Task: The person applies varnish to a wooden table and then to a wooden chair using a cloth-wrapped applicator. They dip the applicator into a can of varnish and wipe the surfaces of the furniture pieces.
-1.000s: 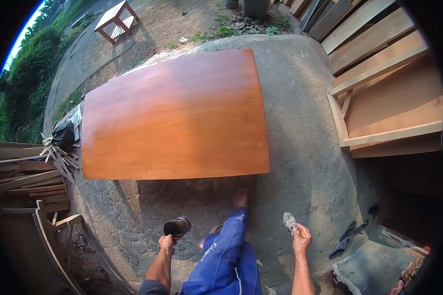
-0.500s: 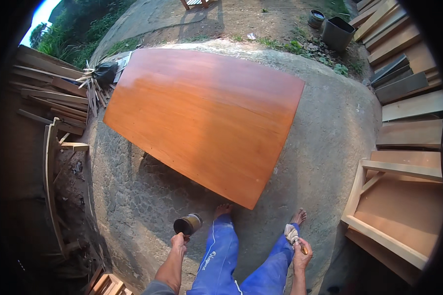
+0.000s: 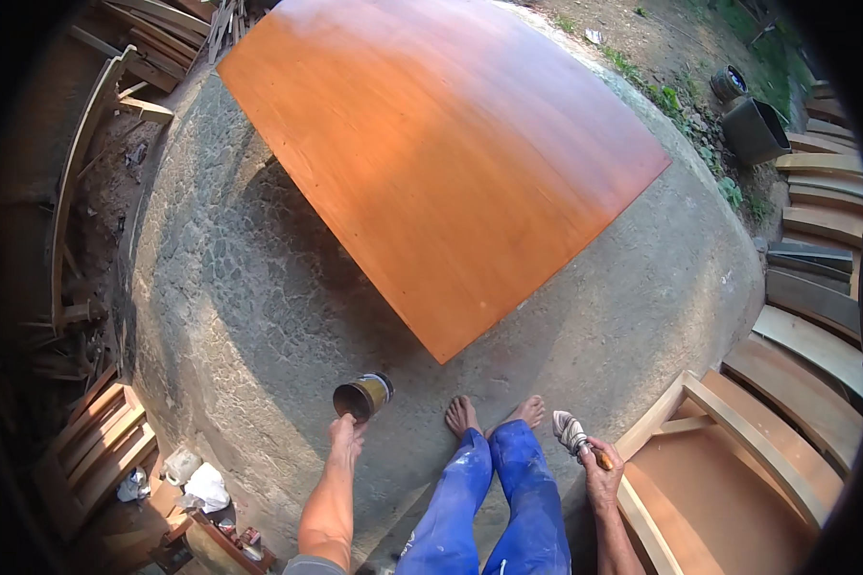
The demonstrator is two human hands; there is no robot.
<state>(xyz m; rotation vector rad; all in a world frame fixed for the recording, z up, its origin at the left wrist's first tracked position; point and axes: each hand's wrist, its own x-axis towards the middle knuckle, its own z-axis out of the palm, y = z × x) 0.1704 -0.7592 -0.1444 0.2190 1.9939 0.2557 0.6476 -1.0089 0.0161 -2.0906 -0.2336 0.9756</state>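
My left hand (image 3: 347, 434) is closed at the near side of a dark metal can (image 3: 363, 396) with a gold-brown band, tilted so its dark mouth shows. Whether I grip its rim or a handle is hidden. In my right hand (image 3: 604, 479) is a brush (image 3: 601, 458) with an orange-brown handle. A pale striped cloth (image 3: 568, 430) appears wrapped around the brush's head. Ahead of both hands lies a large orange-brown wooden panel (image 3: 441, 201), glossy toward its far side, raised off the ground with a shadow beneath. Neither hand touches it.
Wooden frames (image 3: 738, 450) lean close by my right hand, with stacked boards beyond. At the lower left stand a slatted wooden piece (image 3: 105, 446) and white plastic bags (image 3: 206, 487). A dark bucket (image 3: 756, 132) sits at the far right. Rough concrete (image 3: 230, 316) surrounds my bare feet.
My view has turned, so the panel appears rotated and shifted, its near corner further left. My feet are closer together. Both hands keep hold of the can and the brush.
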